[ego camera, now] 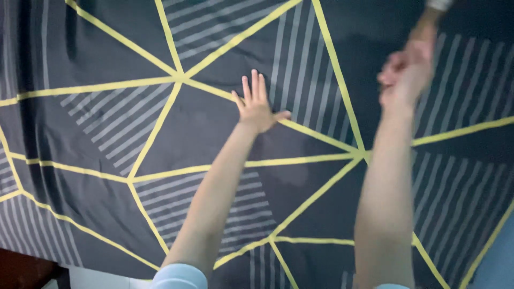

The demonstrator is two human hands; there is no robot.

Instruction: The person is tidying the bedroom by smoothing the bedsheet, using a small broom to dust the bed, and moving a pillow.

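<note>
A dark bedsheet [214,128] with yellow lines and grey stripes fills the view, spread flat. My left hand [258,104] lies flat on it near the middle, fingers apart and pointing away from me. My right hand [407,72] is raised at the upper right, blurred, with its fingers closed around a brown stick-like handle [427,24] that runs up out of the frame; what the handle belongs to is hidden.
The sheet's near edge hangs at the lower left over a dark red-brown surface [21,270] and a strip of pale floor [101,278]. A light blue patch [500,257] shows at the lower right corner.
</note>
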